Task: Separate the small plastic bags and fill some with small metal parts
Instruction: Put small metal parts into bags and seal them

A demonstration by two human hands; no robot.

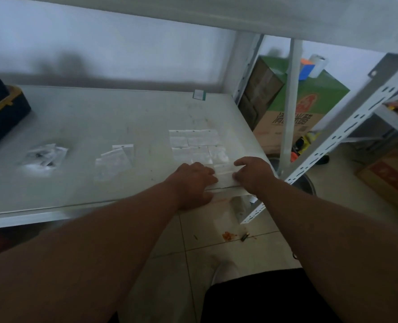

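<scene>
Right now the sheet of joined plastic bags (pixel 194 145) lies flat at the right front corner of the shelf board (pixel 81 117), its nearest row overhanging the front edge between the two hands. The left hand (pixel 194 180) rests knuckles-up on that near row, fingers curled down onto the film and thumb at the board's front edge; the right hand (pixel 253 174) pinches the same strip from the right side, fingers bent over it. Both look to be grasping the strip, apparently to tear one bag off along a seam.

To do this well, I'd judge the left hand should pin the sheet close beside the seam while the right pulls away evenly, so the thin film parts on the line rather than stretching or ripping a pocket.

A small pile of separated bags (pixel 115 157) sits near the middle of the front edge, and further left a heap of bags with dark metal parts (pixel 44 156) inside.

Hard to make out: the seam itself, hidden under the fingers; whether the strip is one bag or several; the parts' shape, blurred. A dark box with yellow trim (pixel 0 113) is cut off at the left edge
</scene>
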